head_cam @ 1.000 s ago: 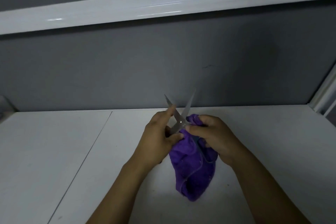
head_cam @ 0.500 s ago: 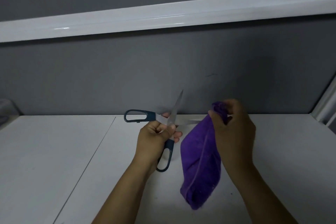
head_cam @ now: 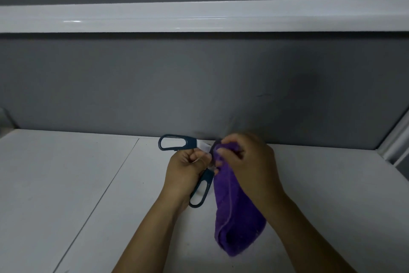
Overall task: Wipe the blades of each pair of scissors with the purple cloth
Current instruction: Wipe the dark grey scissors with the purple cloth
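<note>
One pair of scissors (head_cam: 177, 142) with dark blue handles is held open above the white table (head_cam: 66, 184). My left hand (head_cam: 188, 168) grips it near the pivot, one handle loop pointing left and the other hanging down. My right hand (head_cam: 245, 157) pinches the top of the purple cloth (head_cam: 236, 213) and presses it against the scissors at the pivot. The blades are hidden behind the cloth and my right hand. The rest of the cloth hangs down to the table.
A grey wall panel (head_cam: 199, 84) stands right behind the hands, with a white shelf edge (head_cam: 199, 18) above. A seam (head_cam: 106, 193) runs across the table on the left. A white frame (head_cam: 396, 140) rises at the far right.
My right hand moved the cloth left onto the scissors, covering the blades that stuck out before. The left hand turned the scissors earlier, so the handles came into view.
</note>
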